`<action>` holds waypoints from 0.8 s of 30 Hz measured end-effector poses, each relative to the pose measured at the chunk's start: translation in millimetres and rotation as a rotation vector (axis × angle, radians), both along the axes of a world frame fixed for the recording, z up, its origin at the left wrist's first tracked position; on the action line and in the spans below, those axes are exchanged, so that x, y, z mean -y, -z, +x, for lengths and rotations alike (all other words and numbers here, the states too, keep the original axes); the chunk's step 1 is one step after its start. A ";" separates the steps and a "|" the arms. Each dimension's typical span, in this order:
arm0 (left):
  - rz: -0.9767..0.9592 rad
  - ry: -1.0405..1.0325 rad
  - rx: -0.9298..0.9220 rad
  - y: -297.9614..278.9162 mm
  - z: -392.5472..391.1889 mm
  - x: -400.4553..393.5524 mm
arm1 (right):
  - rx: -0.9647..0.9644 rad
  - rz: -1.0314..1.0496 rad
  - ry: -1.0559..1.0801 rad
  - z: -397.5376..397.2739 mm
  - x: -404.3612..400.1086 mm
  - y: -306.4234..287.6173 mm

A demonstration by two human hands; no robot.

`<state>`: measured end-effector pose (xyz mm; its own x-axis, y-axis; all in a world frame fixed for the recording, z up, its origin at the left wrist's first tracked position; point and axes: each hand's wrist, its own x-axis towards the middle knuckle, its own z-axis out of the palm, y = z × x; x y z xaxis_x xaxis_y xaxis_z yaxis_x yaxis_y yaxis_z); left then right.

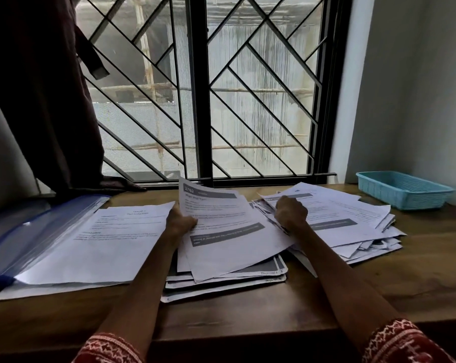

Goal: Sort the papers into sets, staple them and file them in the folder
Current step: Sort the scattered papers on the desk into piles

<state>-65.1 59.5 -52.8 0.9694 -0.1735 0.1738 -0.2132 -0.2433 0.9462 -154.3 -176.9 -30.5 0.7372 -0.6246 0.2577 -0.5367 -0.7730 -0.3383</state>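
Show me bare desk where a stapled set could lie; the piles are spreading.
Bare wood runs along the near desk edge, between the forearms below the middle pile. More lies right of the right pile, in front of the blue tray. The left is crowded by the folder.

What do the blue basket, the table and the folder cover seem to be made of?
Blue basket: probably moulded plastic, by its even colour and fine ribbed walls.
Table: wood or wood-look laminate; brown grain shows, matt finish.
Folder cover: most likely thin clear plastic film; it is see-through and glossy, with light reflections.
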 end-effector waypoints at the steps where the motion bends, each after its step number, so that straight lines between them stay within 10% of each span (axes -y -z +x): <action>1: 0.003 0.001 0.007 0.3 0.9 -0.4 | 0.033 -0.009 0.024 1.2 1.3 -1.1; 18: 0.043 0.034 0.044 -0.8 -4.4 1.4 | 0.258 0.165 0.013 -0.2 15.7 -7.5; 24: 0.013 0.017 0.041 -0.6 -2.9 2.6 | 0.539 0.434 -0.446 -2.6 -22.0 -18.4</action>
<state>-68.0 56.9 -52.2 0.9584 -0.1919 0.2111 -0.2559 -0.2516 0.9334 -156.9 -154.9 -12.1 0.7838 -0.4280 0.4500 0.1109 -0.6165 -0.7795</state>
